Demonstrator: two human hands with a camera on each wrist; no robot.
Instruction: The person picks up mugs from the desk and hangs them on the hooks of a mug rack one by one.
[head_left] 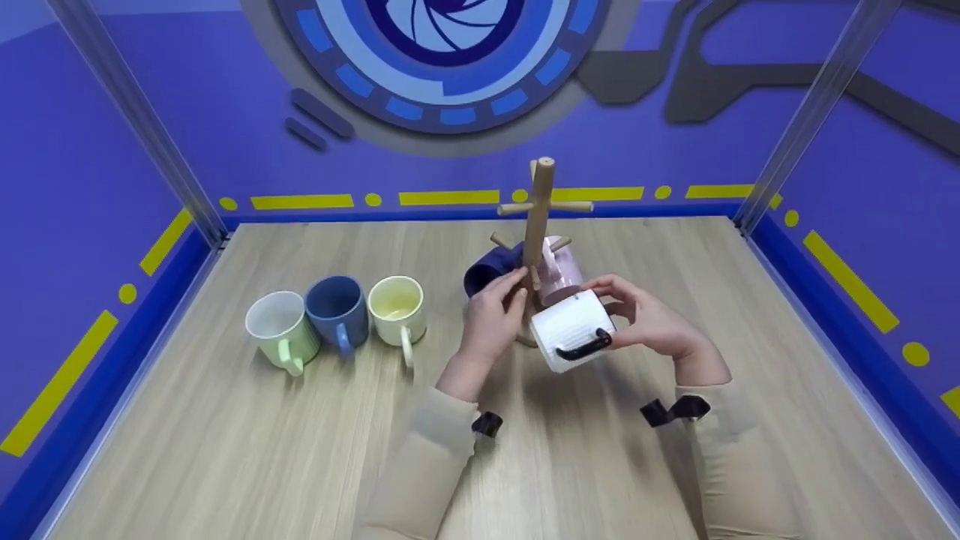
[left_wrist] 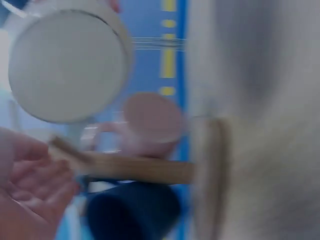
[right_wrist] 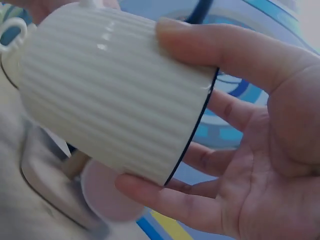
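My right hand grips a white ribbed mug with a dark rim and a black handle, tilted in the air before the wooden mug stand. In the right wrist view the thumb and fingers hold it at the rim end. Its round base faces the left wrist camera. My left hand is beside the stand's post, fingers loosely bent; whether they touch it I cannot tell. A dark blue mug and a pink mug hang low on the stand.
Left of the stand, a light green mug, a blue mug and a pale yellow mug stand upright in a row on the wooden table. Upper pegs jut from the post. Blue-purple walls enclose the table's back and sides.
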